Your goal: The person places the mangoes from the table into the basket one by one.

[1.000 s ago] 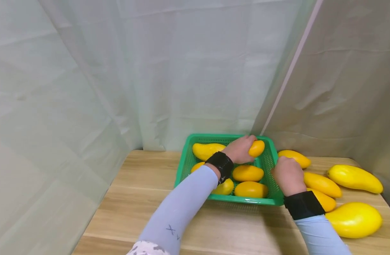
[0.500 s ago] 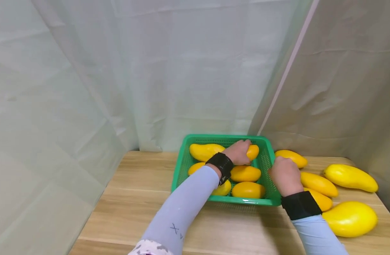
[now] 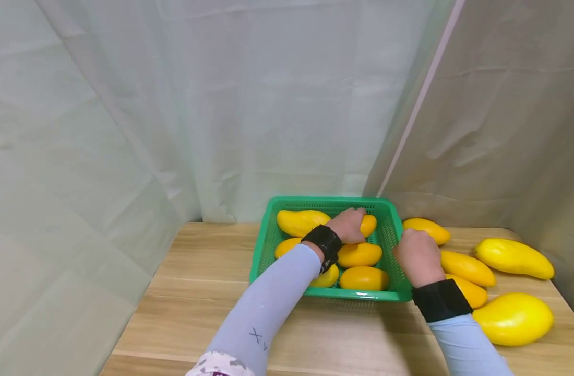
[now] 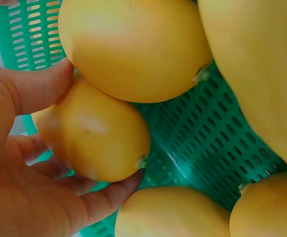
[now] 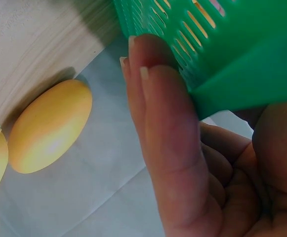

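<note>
A green plastic basket (image 3: 257, 261) with slotted walls stands on the table and has several yellow mangoes in it. At its back right my left hand (image 3: 349, 225) holds a mango (image 3: 369, 225) low in the basket. The left wrist view shows the thumb and fingers round this mango (image 4: 96, 136), beside a larger mango (image 4: 138, 49). My right hand (image 3: 419, 258) grips the right rim of the basket. In the right wrist view its fingers (image 5: 170, 133) lie along the outer wall (image 5: 192, 29); the thumb is mostly hidden under the rim.
Right of the basket, several mangoes lie on the wooden table (image 3: 212, 303), among them a long one (image 3: 514, 257) and a large one (image 3: 517, 319). Pale sheeting (image 3: 287, 104) hangs behind the table and along both sides.
My left hand has lowered the mango into the back right of the basket, still holding it. My right hand has stayed at the rim. The head view has shifted slightly.
</note>
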### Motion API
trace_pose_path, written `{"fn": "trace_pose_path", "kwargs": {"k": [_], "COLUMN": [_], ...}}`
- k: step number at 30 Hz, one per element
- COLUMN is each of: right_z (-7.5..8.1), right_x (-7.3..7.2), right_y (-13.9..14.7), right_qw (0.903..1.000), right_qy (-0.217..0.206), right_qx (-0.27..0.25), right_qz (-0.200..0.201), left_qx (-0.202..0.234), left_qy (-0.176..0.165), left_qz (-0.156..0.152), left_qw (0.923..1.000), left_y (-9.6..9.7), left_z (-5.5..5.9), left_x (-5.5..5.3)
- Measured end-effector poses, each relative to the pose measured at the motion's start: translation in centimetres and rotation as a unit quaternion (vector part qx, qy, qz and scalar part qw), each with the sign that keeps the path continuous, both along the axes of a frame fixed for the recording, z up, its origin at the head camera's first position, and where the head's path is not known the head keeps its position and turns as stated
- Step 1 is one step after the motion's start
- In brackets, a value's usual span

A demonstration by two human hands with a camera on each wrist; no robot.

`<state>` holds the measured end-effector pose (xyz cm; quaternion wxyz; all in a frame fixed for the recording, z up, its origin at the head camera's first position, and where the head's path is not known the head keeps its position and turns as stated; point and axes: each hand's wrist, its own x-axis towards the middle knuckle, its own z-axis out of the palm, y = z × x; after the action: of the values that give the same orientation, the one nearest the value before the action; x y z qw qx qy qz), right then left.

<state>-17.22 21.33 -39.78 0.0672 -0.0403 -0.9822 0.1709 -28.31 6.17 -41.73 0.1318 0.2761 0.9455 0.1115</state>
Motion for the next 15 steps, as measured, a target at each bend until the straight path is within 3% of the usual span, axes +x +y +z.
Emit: {"fn": "trace_pose_path", "kwargs": {"k": [8, 15], "right_z": [0.13, -0.07], "right_x": [-0.05, -0.11], "right_y": [-0.18, 0.01], "right_qw": [1.0, 0.9999], "right_qy": [-0.007, -0.013], "right_qx": [0.002, -0.005], "right_qz": [0.006, 0.008], "left_qx": [-0.028, -0.029], "left_qy": [-0.001, -0.002], "left_qz": [0.002, -0.016], "left_qw": [0.9996, 0.9994], "left_y": [-0.15, -0.18], "left_z": [-0.12, -0.37], "left_x": [0.31, 0.26]}}
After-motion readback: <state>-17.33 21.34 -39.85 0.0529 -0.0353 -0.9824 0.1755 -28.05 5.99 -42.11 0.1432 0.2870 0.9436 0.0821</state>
